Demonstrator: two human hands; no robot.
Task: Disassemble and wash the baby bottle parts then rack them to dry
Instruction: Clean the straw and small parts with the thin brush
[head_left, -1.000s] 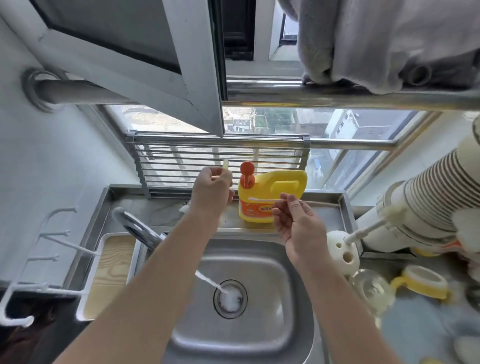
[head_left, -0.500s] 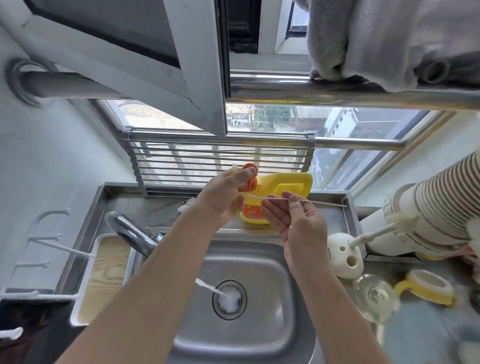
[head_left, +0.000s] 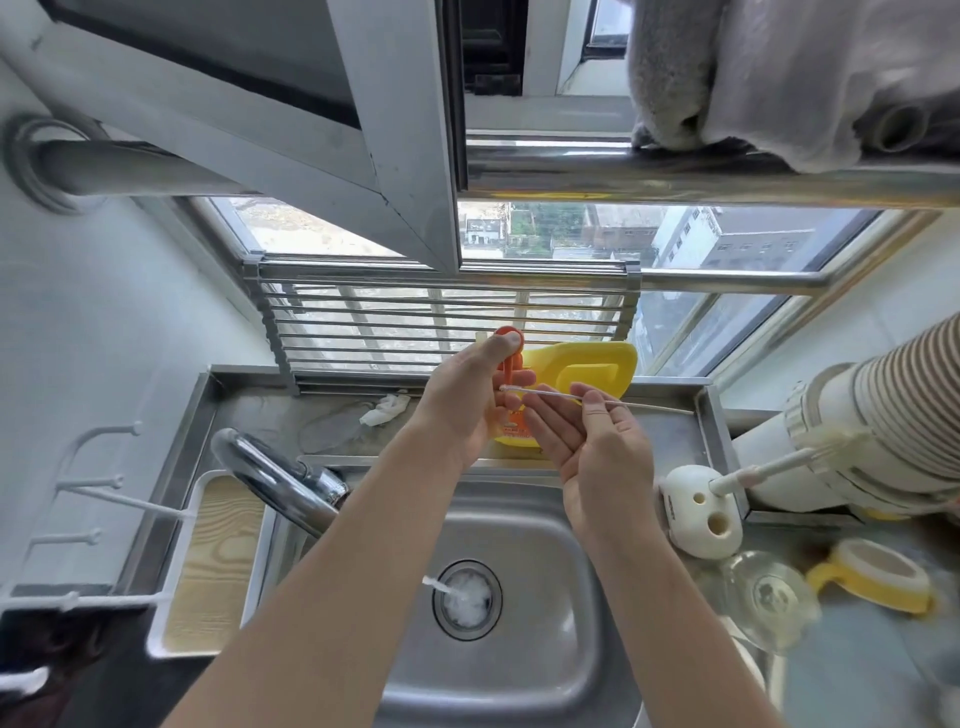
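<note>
2 hands raised above the sink (head_left: 524, 670).
Left hand (head_left: 462, 402) clamps pale tube (head_left: 481, 339); right hand (head_left: 597, 447) fingertips pinch thin brush (head_left: 649, 406).

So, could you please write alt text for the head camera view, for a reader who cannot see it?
Over a steel sink, a person's left hand grips the orange pump of a yellow soap bottle, thumb on top, while the right hand pinches a thin brush beside it. Water runs from the tap into the drain.

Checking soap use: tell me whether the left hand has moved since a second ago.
Yes. The left hand has shifted right, from beside the yellow plastic detergent bottle to over its orange pump cap.
</note>
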